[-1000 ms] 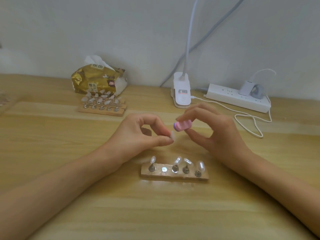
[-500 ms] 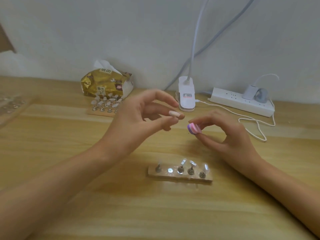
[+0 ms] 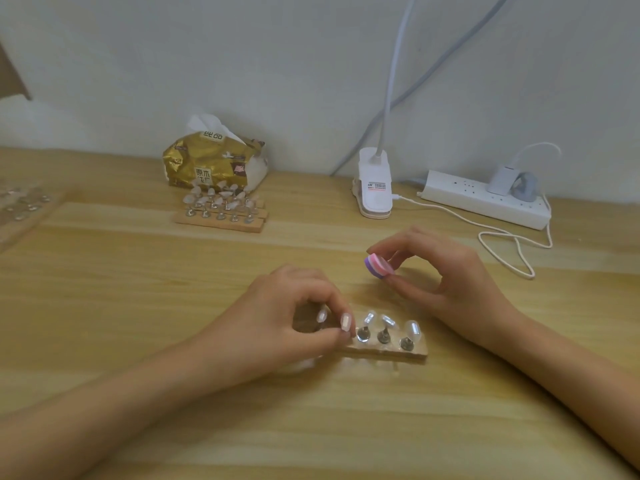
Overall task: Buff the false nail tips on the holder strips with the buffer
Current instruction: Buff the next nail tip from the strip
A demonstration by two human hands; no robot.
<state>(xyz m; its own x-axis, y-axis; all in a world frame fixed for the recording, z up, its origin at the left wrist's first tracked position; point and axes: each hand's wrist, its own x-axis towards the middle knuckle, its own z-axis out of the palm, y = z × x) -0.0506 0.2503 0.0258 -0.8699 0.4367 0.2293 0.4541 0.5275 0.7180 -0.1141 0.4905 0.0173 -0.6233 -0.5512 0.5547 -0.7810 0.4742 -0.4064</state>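
1. Holding the pink buffer [image 3: 378, 266] up off the bench [image 3: 138, 271], the right hand [image 3: 450, 271] pinches it with curled fingers, just behind the holder strip [image 3: 388, 353].
2. The left hand [image 3: 277, 320] covers that strip's left end, fingers curled and pinched together; I cannot tell what they hold.
3. Three clear nail tips [image 3: 414, 330] stand on its right part.
4. Open wood runs from the strip toward the front edge.
5. More strips [image 3: 221, 218], a tissue pack [image 3: 211, 164], a lamp clip [image 3: 375, 188] and a power strip [image 3: 485, 199] sit along the back edge.
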